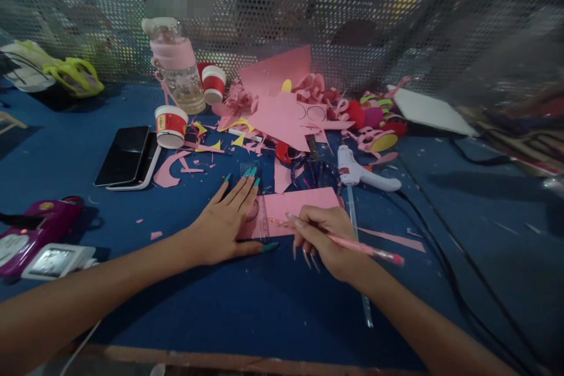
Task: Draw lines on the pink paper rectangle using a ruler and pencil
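My left hand (227, 217) lies flat with its fingers spread, pressing a clear plastic ruler (264, 217) onto a pink sheet (308, 202). Part of the ruler is hidden under that hand. My right hand (328, 235) is closed around a pink pencil (370, 248). The pencil's tip is over the pink sheet, just right of the ruler's edge; whether it touches cannot be made out. Behind the sheet stands a white glue gun (352, 170), with a clear glue stick (366, 311) beside my right wrist.
Pink paper scraps (282, 111) pile up at the back. A paper cup (171, 127), a water bottle (178, 70) and a phone (123, 155) stand or lie at left. A purple power strip (35, 229) is near the left edge. A black cord (440, 252) crosses the right side.
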Tool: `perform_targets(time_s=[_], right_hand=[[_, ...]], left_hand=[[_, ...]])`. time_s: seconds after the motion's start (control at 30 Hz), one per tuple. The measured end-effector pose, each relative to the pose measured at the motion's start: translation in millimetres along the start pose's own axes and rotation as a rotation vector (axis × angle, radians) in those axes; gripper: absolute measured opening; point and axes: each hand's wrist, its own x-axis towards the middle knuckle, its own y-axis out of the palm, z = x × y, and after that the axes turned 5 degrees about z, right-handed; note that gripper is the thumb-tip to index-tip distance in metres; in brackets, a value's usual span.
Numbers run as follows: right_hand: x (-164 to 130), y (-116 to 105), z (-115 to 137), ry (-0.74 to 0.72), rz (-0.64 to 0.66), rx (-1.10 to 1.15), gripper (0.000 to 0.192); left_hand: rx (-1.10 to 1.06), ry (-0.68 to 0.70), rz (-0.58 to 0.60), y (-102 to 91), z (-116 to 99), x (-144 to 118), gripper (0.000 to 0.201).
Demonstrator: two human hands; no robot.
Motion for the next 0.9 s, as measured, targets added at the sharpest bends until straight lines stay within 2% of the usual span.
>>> perform_targets(time_s=[0.37,0.53,0.6,0.7,0.77,0.83,0.9], right_hand=[[-3,-4,2,0.007,0.088,0.047,0.037],[-5,-7,7,-0.005,0.105,0.017,0.043],[-4,-11,6,-0.049,-0.023,-0.06,0.043],[5,-23,-2,-0.15,-0.426,-0.296,0.031],[13,-32,-12,-0.233,-0.604,-0.561,0.023],[21,-39,-25,-0.23,-0.617,-0.716,0.024],[25,-44,-35,-0.224,-0.566,-0.728,0.024]], left_hand=[[0.019,0.005,0.026,-0.6,-1,-1,0.102],[0.009,0.0,0.027,-2.5,-1,0,0.104],[0.005,0.009,0.022,-3.1,-1,0,0.103],[0.024,0.007,0.029,-1.9,-1,1,0.105],[0.043,-0.001,0.012,0.0,-1,1,0.106],[0.054,-0.001,-0.019,2.1,-1,0,0.104],[0.059,0.0,-0.035,3.3,-1,0,0.103]])
